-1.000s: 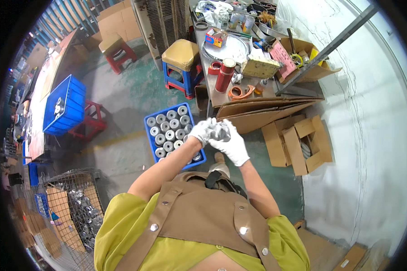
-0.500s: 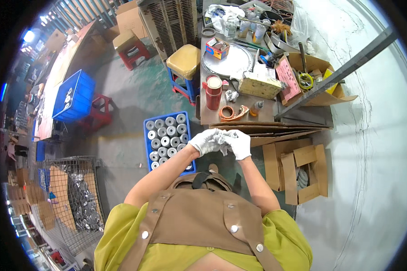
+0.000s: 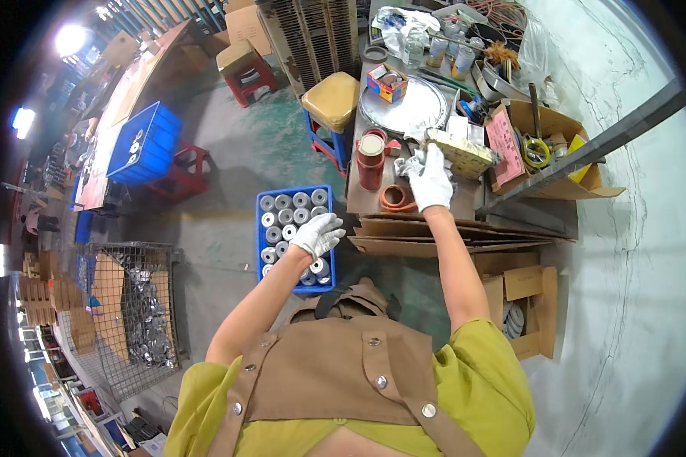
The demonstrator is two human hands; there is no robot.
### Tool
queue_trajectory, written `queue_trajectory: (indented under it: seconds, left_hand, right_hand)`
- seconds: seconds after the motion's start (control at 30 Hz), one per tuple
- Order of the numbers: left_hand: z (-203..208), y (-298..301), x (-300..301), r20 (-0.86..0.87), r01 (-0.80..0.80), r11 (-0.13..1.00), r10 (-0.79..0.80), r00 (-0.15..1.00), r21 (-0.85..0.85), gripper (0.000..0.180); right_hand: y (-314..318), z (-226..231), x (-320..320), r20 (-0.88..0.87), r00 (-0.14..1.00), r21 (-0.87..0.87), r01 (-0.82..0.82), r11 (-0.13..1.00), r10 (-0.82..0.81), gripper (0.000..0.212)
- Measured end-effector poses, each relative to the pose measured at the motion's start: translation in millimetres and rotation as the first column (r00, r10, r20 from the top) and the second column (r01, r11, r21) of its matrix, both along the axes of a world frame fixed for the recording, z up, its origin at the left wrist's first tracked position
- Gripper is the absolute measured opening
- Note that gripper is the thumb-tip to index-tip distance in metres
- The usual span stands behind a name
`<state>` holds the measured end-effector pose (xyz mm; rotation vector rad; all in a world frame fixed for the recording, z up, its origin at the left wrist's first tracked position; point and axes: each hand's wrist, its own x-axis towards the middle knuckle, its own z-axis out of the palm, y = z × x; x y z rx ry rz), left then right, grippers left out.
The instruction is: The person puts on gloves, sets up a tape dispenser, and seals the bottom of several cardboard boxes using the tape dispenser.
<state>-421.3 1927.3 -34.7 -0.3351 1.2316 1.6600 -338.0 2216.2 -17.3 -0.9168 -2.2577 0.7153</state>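
No readable text, labels, numbers or signs.

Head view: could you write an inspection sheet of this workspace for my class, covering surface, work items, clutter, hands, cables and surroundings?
Surface: brown workbench, crowded; cardboard sheets along its near edge.
Work items: metal cylinders in a blue crate; crumpled pale material, perhaps cloth, on the workbench.
Clutter: red cylindrical container, orange tape roll, small colourful box.
Hands: left hand, gloved, over the crate, fingers extended; right hand, gloved, at the crumpled material, grip unclear.
Cables: reddish cord-like strands at the workbench's far end; plugs, nothing seen.
Surroundings: yellow-topped stool, cracked white wall.
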Motion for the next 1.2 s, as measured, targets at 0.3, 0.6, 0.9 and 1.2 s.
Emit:
queue_trajectory:
  seconds: [0.3, 0.6, 0.9, 1.2]
  left_hand:
    - [23.1, 25.4, -20.0, -0.058, -0.095, 0.987, 0.103, 0.993, 0.131, 0.046]
    - [16.4, 18.4, -13.7, 0.02, -0.21, 0.976, 0.21, 0.978, 0.061, 0.051]
    - [26.7, 0.7, -13.9, -0.3, -0.352, 0.933, 0.357, 0.884, 0.073, 0.087]
    - [88.5, -16.4, -35.0, 0.074, -0.513, 0.672, 0.567, 0.82, 0.535, 0.094]
  right_hand:
    - [-176.2, 55.3, 20.7, -0.266, 0.752, -0.194, -0.655, 0.73, 0.603, 0.025]
    - [-201.0, 34.4, 12.9, -0.353, 0.781, -0.437, -0.624, 0.647, 0.515, 0.021]
    - [-231.4, 83.9, 34.1, -0.052, 0.673, -0.449, -0.675, 0.585, 0.737, 0.035]
    - [-238.3, 67.5, 7.6, 0.112, 0.687, -0.3, -0.665, 0.684, 0.718, 0.027]
